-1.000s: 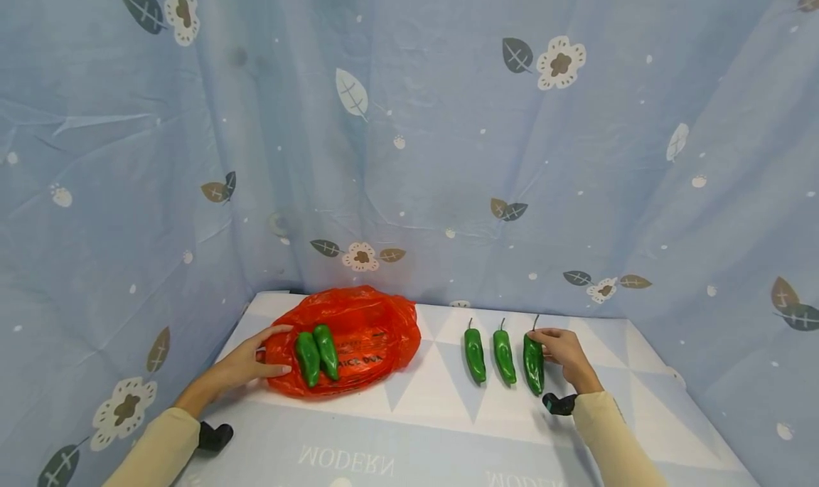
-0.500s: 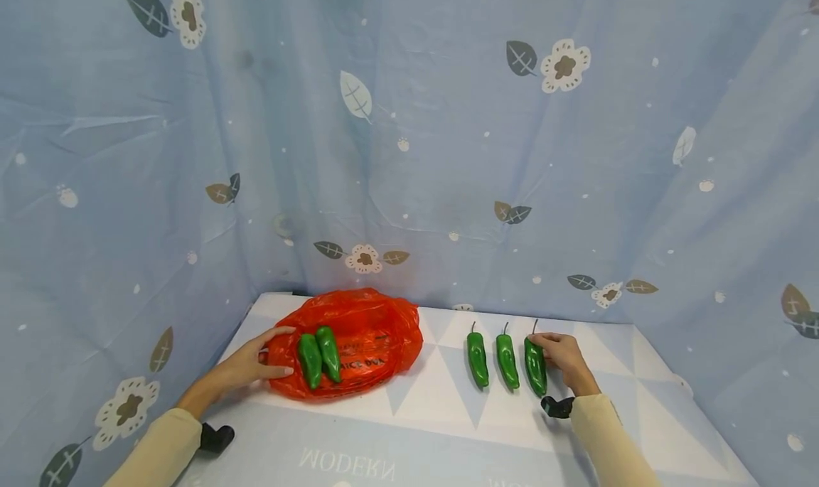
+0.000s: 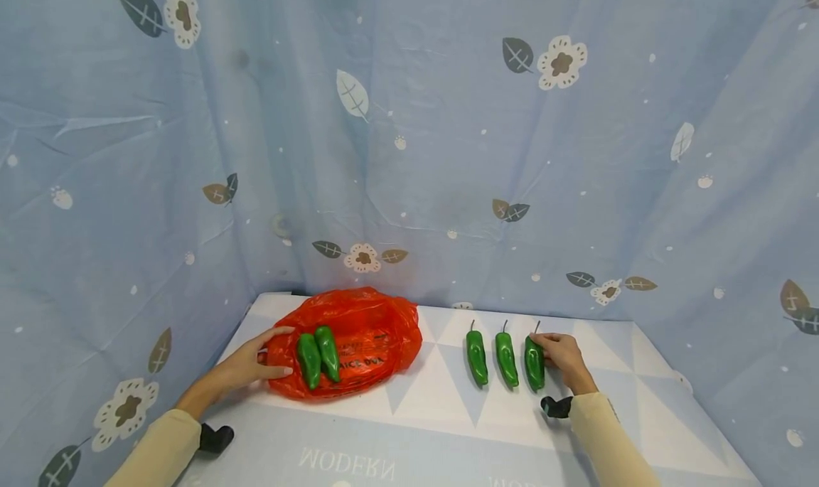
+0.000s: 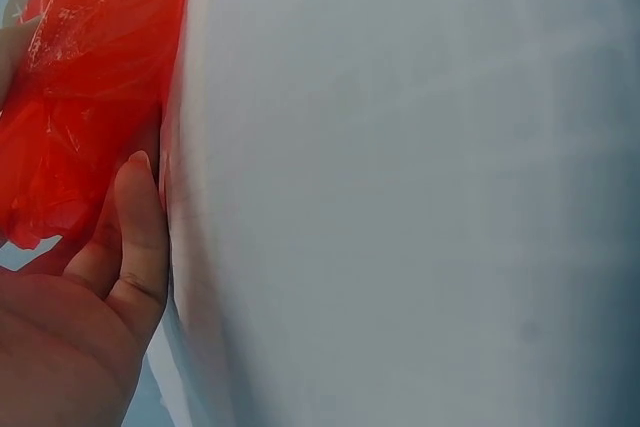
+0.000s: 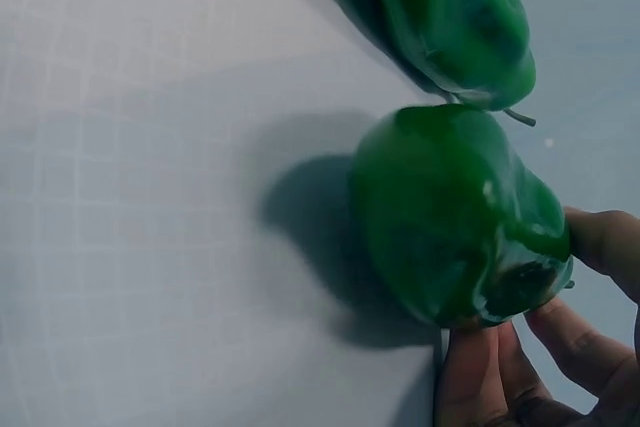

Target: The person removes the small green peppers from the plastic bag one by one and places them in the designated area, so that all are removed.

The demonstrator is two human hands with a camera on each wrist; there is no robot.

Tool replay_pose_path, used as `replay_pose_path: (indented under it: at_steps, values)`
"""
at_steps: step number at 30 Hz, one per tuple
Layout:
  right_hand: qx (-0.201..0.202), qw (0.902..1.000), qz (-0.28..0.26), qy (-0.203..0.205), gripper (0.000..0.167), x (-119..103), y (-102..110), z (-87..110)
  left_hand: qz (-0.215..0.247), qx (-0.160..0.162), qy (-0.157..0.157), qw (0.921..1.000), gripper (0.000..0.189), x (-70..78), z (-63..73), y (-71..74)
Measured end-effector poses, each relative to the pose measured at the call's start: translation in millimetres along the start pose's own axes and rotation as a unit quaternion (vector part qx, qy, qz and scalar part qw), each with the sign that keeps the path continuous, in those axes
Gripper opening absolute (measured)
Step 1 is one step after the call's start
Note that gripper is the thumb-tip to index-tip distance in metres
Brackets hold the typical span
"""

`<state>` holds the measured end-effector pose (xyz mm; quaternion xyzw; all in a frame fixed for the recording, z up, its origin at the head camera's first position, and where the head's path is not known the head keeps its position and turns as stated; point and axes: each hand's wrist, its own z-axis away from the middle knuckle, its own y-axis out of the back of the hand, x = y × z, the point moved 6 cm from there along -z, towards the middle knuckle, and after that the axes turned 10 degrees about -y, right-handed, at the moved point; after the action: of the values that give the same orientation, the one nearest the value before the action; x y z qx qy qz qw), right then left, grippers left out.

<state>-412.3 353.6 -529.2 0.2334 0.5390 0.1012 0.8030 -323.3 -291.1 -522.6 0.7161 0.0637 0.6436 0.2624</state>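
Note:
My left hand (image 3: 246, 362) holds the left edge of a crumpled red plastic bag (image 3: 384, 316), its thumb and index finger spread over the edge. Two green peppers (image 3: 310, 361) lie side by side in the left part of the bag. To the right, a row of three long green peppers lies with stems pointing away from me. My right hand (image 3: 559, 359) pinches the rightmost green pepper (image 3: 534, 366) near its stem end. In the right wrist view, that pepper (image 5: 440, 217) sits between thumb and fingers, with a neighbouring pepper (image 5: 460, 27) close beyond it.
The left pepper (image 3: 476, 359) and the middle pepper (image 3: 506, 360) of the row lie on the white and pale blue patterned table cover (image 3: 435, 387). A blue curtain with leaves and flowers (image 3: 422, 153) closes off the back and sides. Black wrist devices (image 3: 216, 439) sit below both hands.
The lower end of the pepper in my right hand has swung slightly to the left. The left hand, the bag and the other peppers have stayed in place.

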Motion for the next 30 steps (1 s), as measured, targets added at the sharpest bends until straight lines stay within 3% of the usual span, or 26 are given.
replay_pose_path:
  at_steps: [15,30]
  values:
    - [0.031,0.9994,-0.015,-0.001,0.056,-5.0,10.7,7.9,-0.006,-0.002,-0.007,1.0000,0.087,3.7,-0.1,0.5]
    - [-0.001,0.9974,-0.031,0.065,0.054,-52.3,-5.7,38.4,0.001,-0.002,-0.007,1.0000,0.088,3.5,-0.6,-0.1]
